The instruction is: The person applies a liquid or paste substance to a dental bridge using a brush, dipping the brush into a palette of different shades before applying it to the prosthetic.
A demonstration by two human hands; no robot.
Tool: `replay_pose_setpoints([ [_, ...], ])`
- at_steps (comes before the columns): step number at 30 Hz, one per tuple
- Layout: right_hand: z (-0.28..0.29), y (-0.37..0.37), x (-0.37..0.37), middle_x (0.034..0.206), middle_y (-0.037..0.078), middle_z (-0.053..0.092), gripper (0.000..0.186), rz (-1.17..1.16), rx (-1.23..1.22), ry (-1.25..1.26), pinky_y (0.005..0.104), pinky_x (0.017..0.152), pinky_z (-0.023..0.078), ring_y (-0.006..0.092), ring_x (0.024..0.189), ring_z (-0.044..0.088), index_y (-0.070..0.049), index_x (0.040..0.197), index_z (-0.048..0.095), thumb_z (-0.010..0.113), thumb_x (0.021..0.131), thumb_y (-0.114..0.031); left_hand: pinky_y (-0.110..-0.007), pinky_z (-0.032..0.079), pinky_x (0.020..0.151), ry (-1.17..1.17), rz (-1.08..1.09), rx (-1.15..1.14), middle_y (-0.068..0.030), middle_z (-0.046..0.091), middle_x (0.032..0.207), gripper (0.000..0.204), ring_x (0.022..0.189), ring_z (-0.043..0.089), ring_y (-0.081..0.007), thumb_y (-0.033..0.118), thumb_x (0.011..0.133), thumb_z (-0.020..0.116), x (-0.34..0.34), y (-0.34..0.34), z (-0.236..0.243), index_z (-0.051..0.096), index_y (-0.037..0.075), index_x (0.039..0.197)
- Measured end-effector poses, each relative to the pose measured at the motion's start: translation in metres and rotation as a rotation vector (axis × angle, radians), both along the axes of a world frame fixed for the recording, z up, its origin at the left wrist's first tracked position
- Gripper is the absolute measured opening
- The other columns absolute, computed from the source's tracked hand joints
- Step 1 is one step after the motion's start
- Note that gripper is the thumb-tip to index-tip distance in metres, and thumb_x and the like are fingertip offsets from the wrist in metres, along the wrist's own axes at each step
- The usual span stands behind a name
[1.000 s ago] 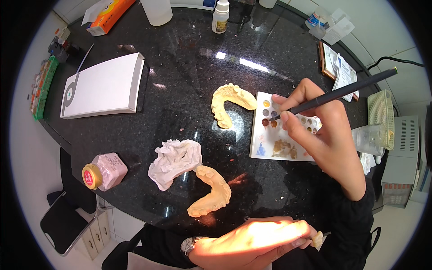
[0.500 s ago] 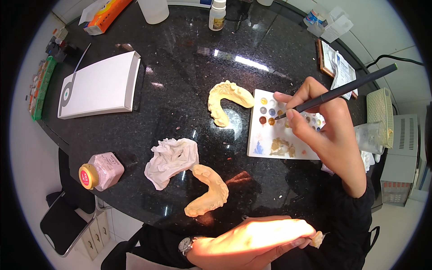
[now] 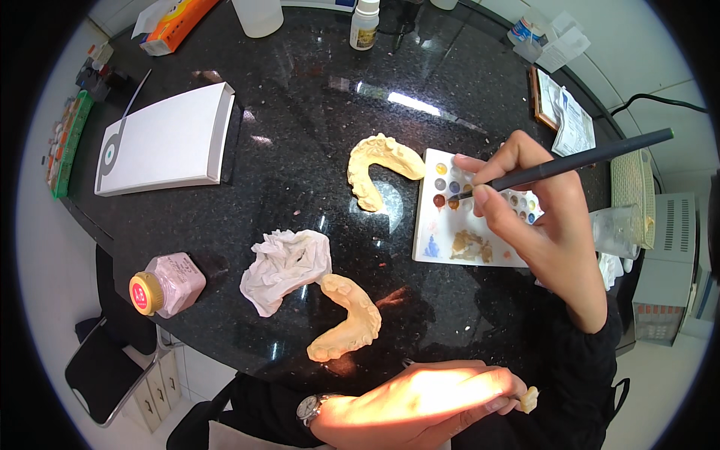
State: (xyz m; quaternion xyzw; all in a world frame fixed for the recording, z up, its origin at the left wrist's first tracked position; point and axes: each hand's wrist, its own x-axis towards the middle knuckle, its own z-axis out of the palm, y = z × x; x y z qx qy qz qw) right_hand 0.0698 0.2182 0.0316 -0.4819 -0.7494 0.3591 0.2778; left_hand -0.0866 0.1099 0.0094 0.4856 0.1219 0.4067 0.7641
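My right hand [image 3: 546,206] grips a slim black brush [image 3: 592,156] like a pen. Its tip is at the brown wells of a white paint palette [image 3: 435,251], which has round colour wells and smears of brown and blue. Low in the view, my left hand [image 3: 420,401] is closed, brightly sunlit, with a small tooth-coloured dental crown piece [image 3: 529,400] at its fingertips. Whatever supports that piece is mostly hidden by the fingers. A yellow dental cast [image 3: 375,161] touches the palette's left side. Nearer me lies a tan dental cast [image 3: 352,319].
A crumpled white tissue [image 3: 281,266] adjoins the tan cast. Left of it stands a gold-capped jar [image 3: 176,281]. A white box [image 3: 165,142] lies further back, and a white bottle [image 3: 365,26] stands at the far side. A clear cup [image 3: 611,229] is beyond my right wrist.
The brush tip has shifted slightly left among the brown wells, and its handle leans a little lower. The crown piece in my left hand has turned slightly.
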Motion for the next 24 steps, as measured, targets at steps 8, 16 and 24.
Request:
replay_pose_setpoints([
  [8,-0.003,0.002,-0.002,0.07,0.005,0.047,0.006,0.027,0.037,0.011,0.0374,0.089,0.046,0.0152,0.08,0.058,0.007,0.074,0.054,0.055,0.076,0.002,-0.027,0.044,0.067,0.009,0.055,-0.005,-0.0127,0.054,0.082,0.008,0.071,0.053,-0.0226,0.003,0.089,0.045,0.001,-0.005,-0.003,0.05,-0.003,0.091],
  [16,-0.002,0.002,-0.001,0.07,0.005,0.047,0.007,0.018,0.003,-0.02,0.0383,0.09,0.046,0.0148,0.077,0.058,0.007,0.074,0.054,0.055,0.077,0.001,-0.027,0.044,0.067,0.003,0.031,0.03,-0.0122,0.054,0.081,0.01,0.07,0.053,-0.0233,0.003,0.09,0.042,0.001,-0.001,-0.004,0.051,-0.002,0.092],
  [24,0.01,-0.009,0.001,0.07,0.004,0.047,0.008,-0.178,-0.033,0.209,0.0391,0.091,0.044,0.0112,0.072,0.057,0.004,0.08,0.049,0.053,0.084,-0.002,-0.026,0.044,0.064,-0.001,0.109,0.03,-0.0113,0.054,0.079,0.014,0.067,0.052,-0.0192,0.009,0.091,0.044,0.003,0.0,-0.002,0.052,-0.003,0.091],
])
